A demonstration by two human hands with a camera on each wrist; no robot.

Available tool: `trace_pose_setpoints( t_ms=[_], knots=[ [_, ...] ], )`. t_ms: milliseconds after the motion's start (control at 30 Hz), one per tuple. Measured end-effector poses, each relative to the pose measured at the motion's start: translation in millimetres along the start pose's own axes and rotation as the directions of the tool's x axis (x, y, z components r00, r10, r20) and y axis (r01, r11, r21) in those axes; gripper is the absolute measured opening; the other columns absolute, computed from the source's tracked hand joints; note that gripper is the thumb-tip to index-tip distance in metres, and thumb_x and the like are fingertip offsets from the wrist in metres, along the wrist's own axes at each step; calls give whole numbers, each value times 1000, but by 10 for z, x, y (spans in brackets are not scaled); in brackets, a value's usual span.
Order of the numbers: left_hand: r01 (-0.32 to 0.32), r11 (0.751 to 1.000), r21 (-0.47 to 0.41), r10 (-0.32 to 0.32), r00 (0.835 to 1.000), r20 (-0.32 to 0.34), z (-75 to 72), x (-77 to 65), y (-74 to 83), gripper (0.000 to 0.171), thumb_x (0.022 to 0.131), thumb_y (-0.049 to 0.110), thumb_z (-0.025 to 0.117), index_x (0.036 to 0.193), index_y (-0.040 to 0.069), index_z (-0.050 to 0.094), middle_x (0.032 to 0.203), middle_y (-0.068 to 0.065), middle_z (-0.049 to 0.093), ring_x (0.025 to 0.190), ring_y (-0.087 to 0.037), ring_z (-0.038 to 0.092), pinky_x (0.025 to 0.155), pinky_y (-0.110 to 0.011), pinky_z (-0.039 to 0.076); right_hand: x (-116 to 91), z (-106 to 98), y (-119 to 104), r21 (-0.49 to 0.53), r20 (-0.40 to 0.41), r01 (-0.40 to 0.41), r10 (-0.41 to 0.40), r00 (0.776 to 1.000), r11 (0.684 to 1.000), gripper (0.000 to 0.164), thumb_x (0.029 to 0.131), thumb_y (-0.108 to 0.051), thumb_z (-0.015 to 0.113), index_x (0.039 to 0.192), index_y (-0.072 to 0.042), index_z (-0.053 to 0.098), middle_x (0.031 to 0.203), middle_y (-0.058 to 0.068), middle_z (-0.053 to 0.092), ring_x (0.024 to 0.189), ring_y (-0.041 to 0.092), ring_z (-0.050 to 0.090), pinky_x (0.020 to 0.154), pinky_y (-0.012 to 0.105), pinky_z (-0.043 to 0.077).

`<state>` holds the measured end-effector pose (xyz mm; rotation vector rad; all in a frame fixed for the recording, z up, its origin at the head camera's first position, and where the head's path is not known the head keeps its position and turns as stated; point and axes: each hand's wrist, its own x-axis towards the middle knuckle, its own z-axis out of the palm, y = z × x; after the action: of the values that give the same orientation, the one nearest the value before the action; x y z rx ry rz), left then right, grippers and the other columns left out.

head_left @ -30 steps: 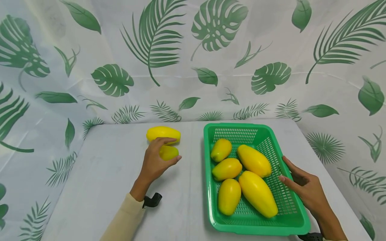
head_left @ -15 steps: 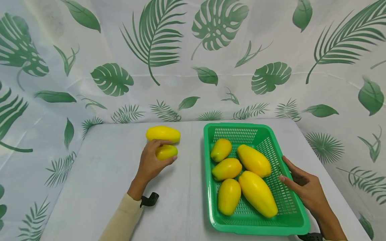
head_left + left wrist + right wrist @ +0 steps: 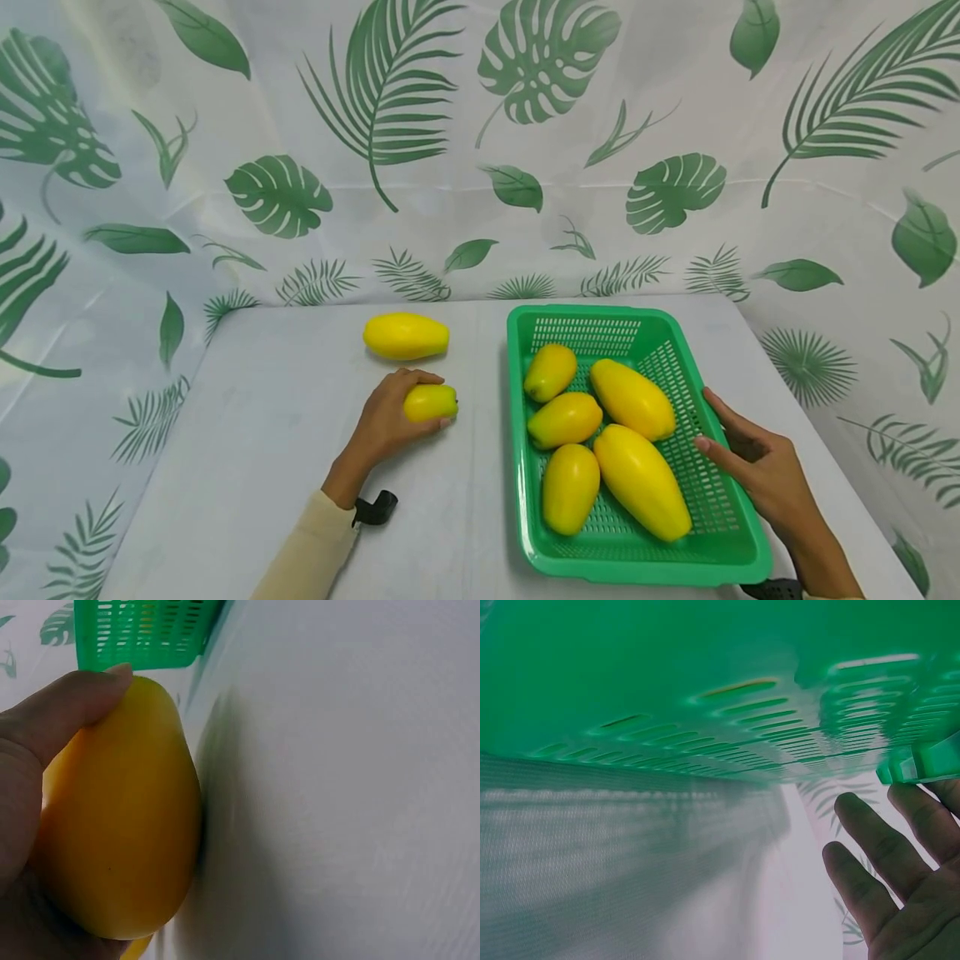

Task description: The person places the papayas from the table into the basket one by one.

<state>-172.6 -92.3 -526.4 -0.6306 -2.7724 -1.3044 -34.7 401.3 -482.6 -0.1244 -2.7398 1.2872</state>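
My left hand (image 3: pixel 386 421) grips a small yellow mango (image 3: pixel 430 403) with a greenish end, low over the table left of the basket. In the left wrist view the thumb lies along one side of the mango (image 3: pixel 124 817), which is close to the tabletop. A larger elongated yellow fruit (image 3: pixel 406 336) lies just behind this hand. My right hand (image 3: pixel 761 467) rests at the right rim of a green plastic basket (image 3: pixel 520 500), thumb over the rim. The right wrist view shows its straight fingers (image 3: pixel 881 844) beside the slotted basket wall (image 3: pixel 630 675).
Inside the basket lie three smaller yellow fruits, one of them (image 3: pixel 564 419) in the middle of the left side, and two long ones, including the front one (image 3: pixel 642 483). White cloth covers the table (image 3: pixel 247 433). A leaf-printed curtain (image 3: pixel 435 125) stands behind and at both sides.
My left hand has come down and toward the front with the mango, away from the larger fruit behind. The right hand and basket stay in place.
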Motion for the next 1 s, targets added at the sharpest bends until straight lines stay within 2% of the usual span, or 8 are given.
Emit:
trace_pose_setpoints(
  t_ms=[167, 367, 567, 767, 1000],
  knots=[
    [-19, 1000, -5, 19, 1000, 0, 18, -19, 16, 54, 78, 33, 92, 128, 23, 72, 126, 2, 72, 114, -21, 65, 100, -47, 49, 6, -10, -13, -6, 0, 5, -5, 1000, 1000, 70, 103, -20, 72, 164, -28, 40, 161, -17, 46, 118, -22, 53, 80, 12, 58],
    [-69, 997, -19, 68, 997, -33, 32, 18, 78, 54, 78, 32, 92, 128, 24, 71, 127, 4, 73, 117, -20, 64, 101, -46, 50, 6, -12, -11, -10, 3, 4, -4, 1000, 1000, 70, 103, -21, 72, 164, -28, 40, 158, -19, 46, 117, -23, 53, 79, 14, 59],
    [-86, 995, -41, 84, 996, -44, 26, 67, 197, 56, 78, 34, 92, 129, 25, 70, 130, 5, 72, 121, -20, 63, 103, -47, 50, 5, -9, 1, -13, 7, 7, -7, 1000, 1000, 70, 103, -22, 72, 165, -28, 40, 157, -17, 48, 116, -22, 54, 78, 16, 60],
    [-92, 994, -59, 89, 995, -49, 16, 99, 325, 57, 80, 38, 90, 132, 28, 69, 130, 7, 70, 112, -16, 61, 95, -42, 49, 3, -4, 11, -11, 6, 14, -14, 1000, 1000, 70, 103, -21, 72, 165, -28, 40, 156, -16, 48, 117, -22, 54, 77, 17, 61],
    [-145, 984, -106, 137, 987, -79, 5, 122, 470, 56, 81, 36, 90, 132, 27, 69, 127, 9, 70, 108, -13, 60, 94, -39, 50, -1, 2, 6, 4, 0, 8, -8, 1000, 1000, 70, 103, -21, 72, 164, -28, 41, 153, -17, 50, 116, -20, 56, 77, 19, 62]
  ],
)
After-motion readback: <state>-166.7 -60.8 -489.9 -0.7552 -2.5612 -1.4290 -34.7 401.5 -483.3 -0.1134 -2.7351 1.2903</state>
